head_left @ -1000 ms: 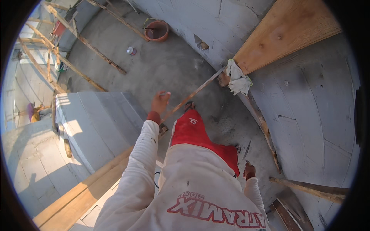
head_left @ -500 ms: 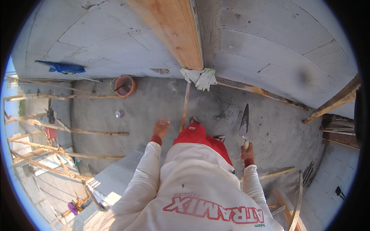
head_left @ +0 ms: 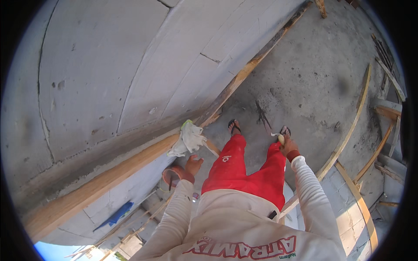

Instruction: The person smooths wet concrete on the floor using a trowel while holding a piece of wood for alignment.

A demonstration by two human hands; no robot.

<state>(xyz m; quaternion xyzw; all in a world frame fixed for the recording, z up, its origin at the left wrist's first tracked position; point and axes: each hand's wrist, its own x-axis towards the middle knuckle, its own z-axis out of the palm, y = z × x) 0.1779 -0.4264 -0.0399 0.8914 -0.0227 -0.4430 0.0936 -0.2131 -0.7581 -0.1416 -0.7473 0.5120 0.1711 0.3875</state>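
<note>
My right hand (head_left: pixel 288 149) is closed round the pale handle of a pointed trowel (head_left: pixel 263 116). The blade points away from me over the floor and shows nearly edge-on. My left hand (head_left: pixel 194 165) holds nothing, its fingers loosely bent and apart. Just beyond it, a white cloth (head_left: pixel 190 138) with a yellow-green edge, perhaps a pair of work gloves, hangs over the wooden board on the wall. Beside my left wrist is an orange-brown bucket (head_left: pixel 167 172), partly hidden by my sleeve.
A grey block wall (head_left: pixel 143 65) rises on the left, with a long wooden board (head_left: pixel 100 185) along its end. A timber strip (head_left: pixel 257 61) runs along the wall's foot. Timber lengths (head_left: pixel 348 126) lie on the right, and a blue bag (head_left: pixel 115 214) is at lower left.
My view has turned to the right, and my feet now stand apart on the floor. The trowel stays in my right hand. My left hand is now close to the white cloth.
</note>
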